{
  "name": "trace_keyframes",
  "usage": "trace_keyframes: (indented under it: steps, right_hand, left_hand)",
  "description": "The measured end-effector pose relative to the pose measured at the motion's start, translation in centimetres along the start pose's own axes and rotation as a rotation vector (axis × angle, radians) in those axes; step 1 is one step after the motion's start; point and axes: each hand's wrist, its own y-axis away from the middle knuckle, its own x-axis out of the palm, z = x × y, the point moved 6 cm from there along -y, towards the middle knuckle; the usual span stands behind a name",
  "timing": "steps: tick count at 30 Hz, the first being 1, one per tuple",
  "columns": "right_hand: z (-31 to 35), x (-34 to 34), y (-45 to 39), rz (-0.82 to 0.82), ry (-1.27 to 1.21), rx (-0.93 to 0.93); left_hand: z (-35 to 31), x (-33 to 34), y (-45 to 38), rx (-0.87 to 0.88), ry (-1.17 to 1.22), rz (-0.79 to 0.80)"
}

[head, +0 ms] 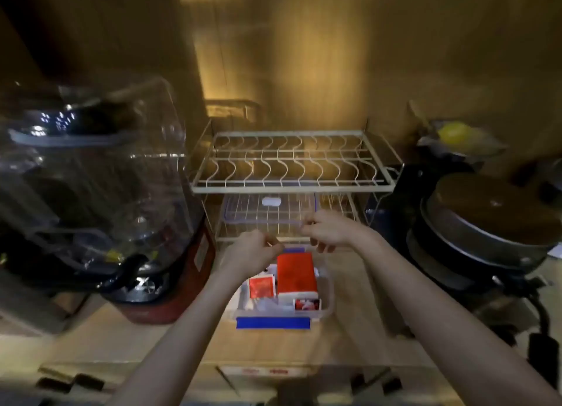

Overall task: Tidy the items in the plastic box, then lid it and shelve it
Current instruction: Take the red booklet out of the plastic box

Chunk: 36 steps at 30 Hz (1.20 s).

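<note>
Two hands are over the far end of the box [327,296], which stands open on the bench [359,338], just in front of the rack [290,189]. The left hand [252,253] is closed loosely, with its fingers [275,249] curled together at the far rim of the box; it is too blurred to tell if they pinch something. The right hand [330,230] is a little higher, at the front edge of the lower shelf of the rack, its fingers [322,247] bent downward and slightly apart, holding nothing that I can see.

One lid [269,211], clear with a blue border, lies on the lower shelf of the rack, beyond the hands. The upper shelf carries nothing.

In the box I count one tall red packet [296,273], one small red sachet [262,287] to its left, and one small red and white piece [307,304] at the near edge. One blue clip [273,323] is on the near side of the box.

The room is narrow: one blender [146,271] stands close to the left of the box, and dark pans [486,232] are to the right of the rack. The bench in front of the box is free.
</note>
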Motion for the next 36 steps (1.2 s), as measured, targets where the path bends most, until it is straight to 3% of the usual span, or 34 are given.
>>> trace_keyframes:
  steps: [8, 16, 22, 29, 36]
  right_hand:
    - [-5.0, 7.1, -2.3, -0.013, -0.227, 0.112]
    - [-9.9, 12.7, -6.4, -0.148, -0.311, 0.343]
    - [-11.1, 14.9, -7.8, -0.214, -0.396, 0.436]
    - [-10.7, 13.9, -7.0, -0.332, -0.336, 0.387]
    - [-8.8, 9.0, -3.9, -0.477, -0.507, 0.150]
  left_hand:
    - [5.0, 7.6, 0.1, -0.110, 0.063, 0.091]
    - [8.4, 12.8, 0.6, -0.118, -0.248, 0.219]
    - [8.7, 13.4, 0.6, -0.006, -0.376, 0.205]
    - [8.4, 13.3, 0.5, 0.031, -0.322, 0.190]
    - [8.5, 13.3, 0.5, 0.054, -0.336, 0.153]
